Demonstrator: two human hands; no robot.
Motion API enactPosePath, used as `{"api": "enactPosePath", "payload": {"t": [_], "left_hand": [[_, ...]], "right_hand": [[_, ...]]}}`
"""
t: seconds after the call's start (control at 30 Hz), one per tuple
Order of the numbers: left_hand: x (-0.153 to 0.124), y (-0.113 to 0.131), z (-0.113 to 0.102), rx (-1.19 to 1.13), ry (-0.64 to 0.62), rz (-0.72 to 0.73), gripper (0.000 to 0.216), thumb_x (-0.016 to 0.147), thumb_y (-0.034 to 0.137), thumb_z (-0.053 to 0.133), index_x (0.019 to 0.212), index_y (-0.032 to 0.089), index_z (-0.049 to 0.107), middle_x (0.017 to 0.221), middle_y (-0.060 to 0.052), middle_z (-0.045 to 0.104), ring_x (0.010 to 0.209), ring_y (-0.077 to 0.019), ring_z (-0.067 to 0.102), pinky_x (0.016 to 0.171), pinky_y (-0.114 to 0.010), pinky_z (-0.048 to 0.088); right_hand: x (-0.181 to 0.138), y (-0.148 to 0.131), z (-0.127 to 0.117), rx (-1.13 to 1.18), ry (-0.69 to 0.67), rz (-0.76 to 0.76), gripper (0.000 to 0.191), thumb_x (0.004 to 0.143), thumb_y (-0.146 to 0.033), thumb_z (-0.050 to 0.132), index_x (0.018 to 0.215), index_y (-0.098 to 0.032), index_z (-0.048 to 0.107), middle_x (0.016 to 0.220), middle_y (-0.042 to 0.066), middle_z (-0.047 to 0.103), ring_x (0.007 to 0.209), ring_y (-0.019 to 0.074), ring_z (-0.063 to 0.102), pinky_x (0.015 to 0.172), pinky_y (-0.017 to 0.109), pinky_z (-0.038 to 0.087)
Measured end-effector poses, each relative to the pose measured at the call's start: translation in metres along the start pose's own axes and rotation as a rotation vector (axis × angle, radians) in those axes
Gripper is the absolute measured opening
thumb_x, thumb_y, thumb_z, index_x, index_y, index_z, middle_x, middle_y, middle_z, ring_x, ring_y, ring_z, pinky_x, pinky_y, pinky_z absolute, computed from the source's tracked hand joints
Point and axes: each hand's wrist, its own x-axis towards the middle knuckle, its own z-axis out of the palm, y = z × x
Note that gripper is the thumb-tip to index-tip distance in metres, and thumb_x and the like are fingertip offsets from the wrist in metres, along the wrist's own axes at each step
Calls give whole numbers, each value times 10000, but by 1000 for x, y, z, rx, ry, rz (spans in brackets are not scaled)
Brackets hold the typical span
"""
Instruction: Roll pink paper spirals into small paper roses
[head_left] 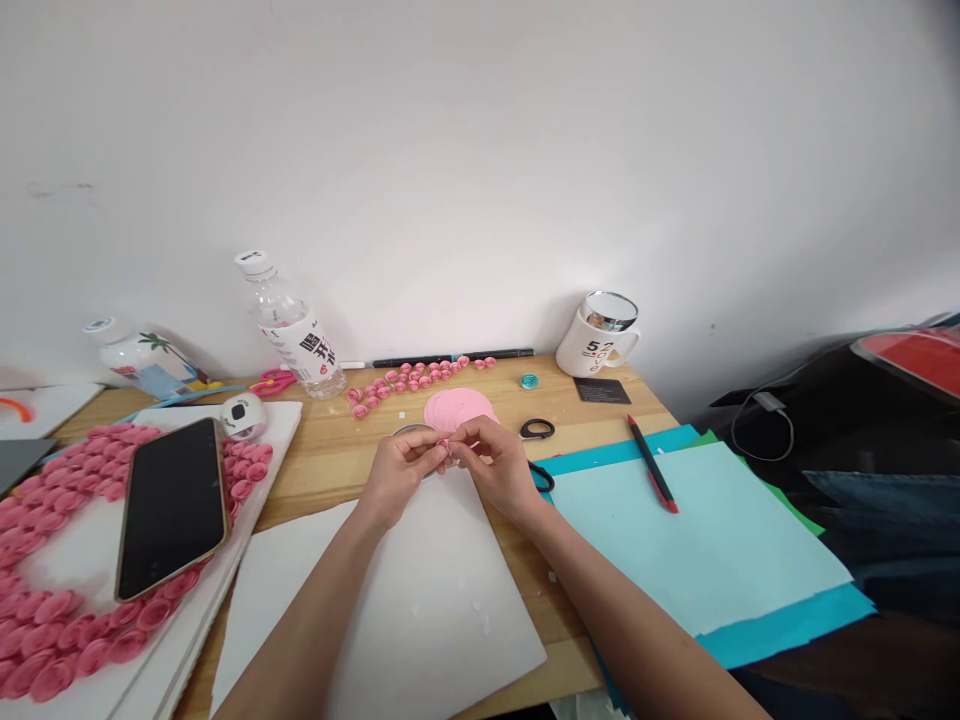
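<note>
Pinching a tiny pink curl (445, 449) between the fingertips of my left hand (397, 476) and right hand (498, 464), I hold it near the far edge of the white board (420, 600). Pink circles (461, 403) lie just behind it, with small pink rolls (413, 384) past them, and a mug (583, 345) stands by the wall (465, 180).

Wooden table (326, 455) carries rosettes (413, 384), mug (585, 345).
</note>
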Motion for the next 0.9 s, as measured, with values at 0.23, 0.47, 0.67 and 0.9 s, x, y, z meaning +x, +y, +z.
{"api": "enactPosePath", "payload": {"t": [0.23, 0.47, 0.67, 0.9], "left_hand": [[0, -1, 2, -5, 43, 30, 195, 668, 284, 669, 792, 138, 708, 616, -7, 548, 597, -100, 480, 619, -254, 437], [0, -2, 3, 124, 157, 80, 208, 667, 279, 654, 831, 166, 714, 786, -46, 637, 610, -112, 524, 617, -267, 472], [0, -7, 6, 325, 282, 206, 190, 650, 229, 636, 822, 184, 705, 817, -44, 639, 745, -162, 590, 685, -280, 495], [0, -8, 10, 348, 325, 159, 109, 677, 234, 613, 745, 153, 638, 768, -36, 624, 686, -142, 594, 650, -262, 494]], "right_hand": [[0, 2, -1, -3, -2, -14, 94, 763, -270, 587, 796, -212, 654, 815, 33, 621, 675, 128, 590, 588, 262, 523], [-1, 4, 1, 10, 39, -5, 105, 766, -232, 577, 806, -218, 674, 808, 44, 654, 753, 162, 606, 616, 278, 530], [-3, 8, 3, -82, 30, -29, 134, 781, -221, 543, 823, -211, 670, 791, 43, 649, 718, 153, 594, 606, 268, 514], [-3, 9, 3, -37, 38, 10, 150, 778, -224, 547, 847, -203, 679, 793, 40, 666, 686, 148, 605, 614, 273, 516]]}}
